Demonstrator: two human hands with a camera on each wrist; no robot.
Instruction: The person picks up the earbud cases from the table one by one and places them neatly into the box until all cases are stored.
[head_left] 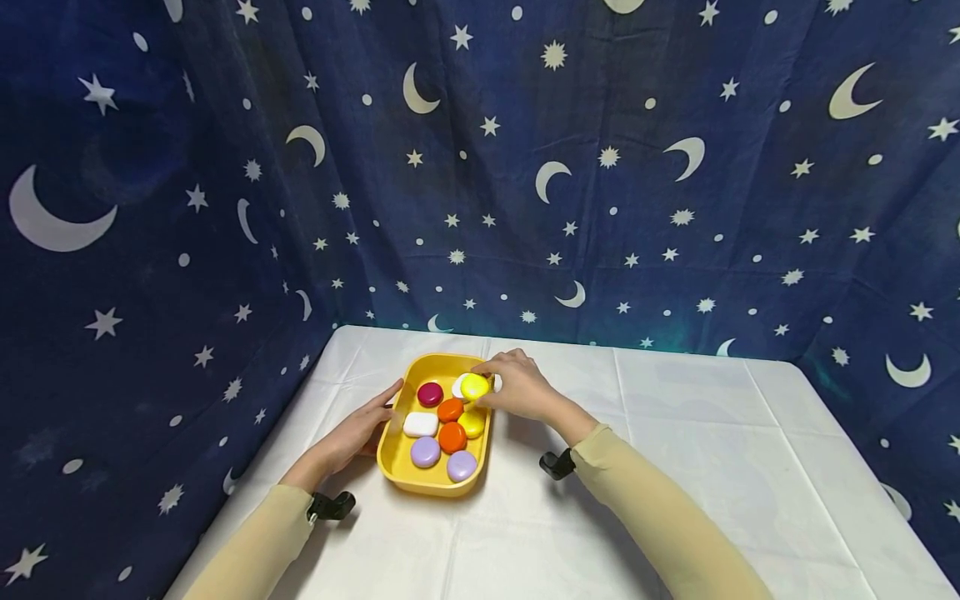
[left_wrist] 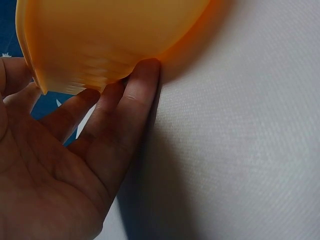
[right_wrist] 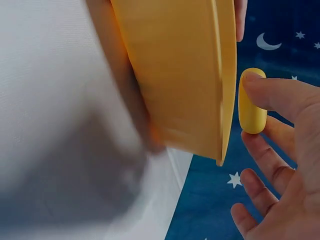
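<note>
Yellow pebble [head_left: 475,386] pinched by right hand [head_left: 517,387] over tray [head_left: 396,467]; left hand [head_left: 358,433] flat against tray side

A yellow oblong plastic tray [head_left: 393,454] sits on the white-clothed desk [head_left: 675,467], toward its left rear. Round and rounded-square plastic discs [head_left: 451,435] lie inside it in two rows. A star-and-moon patterned blue curtain [head_left: 600,183] hangs behind and left of the desk.
</note>
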